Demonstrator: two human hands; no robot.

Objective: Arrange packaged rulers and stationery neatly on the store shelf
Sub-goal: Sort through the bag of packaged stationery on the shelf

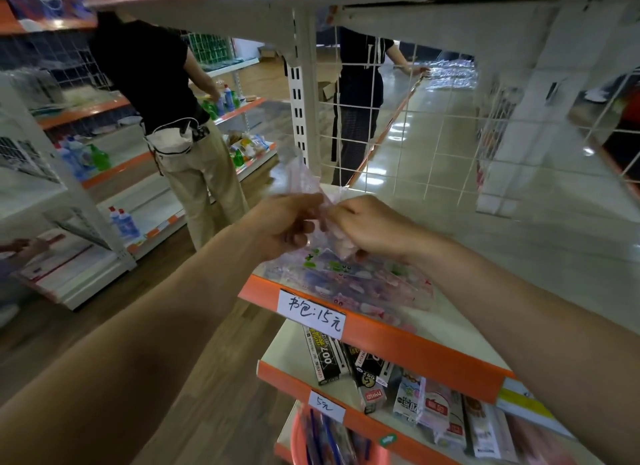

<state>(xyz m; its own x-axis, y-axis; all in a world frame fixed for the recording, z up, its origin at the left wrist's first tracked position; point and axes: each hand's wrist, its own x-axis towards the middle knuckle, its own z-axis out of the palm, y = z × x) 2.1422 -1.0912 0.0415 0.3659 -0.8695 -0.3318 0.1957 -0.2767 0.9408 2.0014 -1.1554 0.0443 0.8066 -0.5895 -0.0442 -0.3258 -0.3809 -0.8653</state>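
While both hands work above the near left corner of the shelf (pixel 398 343), the head view shows the left hand (pixel 289 224) and right hand (pixel 369 227), each grip pinched on one clear packet (pixel 299 177) held over the pile of packets (pixel 349 281) at the shelf edge. Likely fault: the slippery film escapes the pinch, or a nudged pile slides off past the price label (pixel 313 314).

Clear stationery pkts (pixel 349 284) on shelf (pixel 415 347), front-left.
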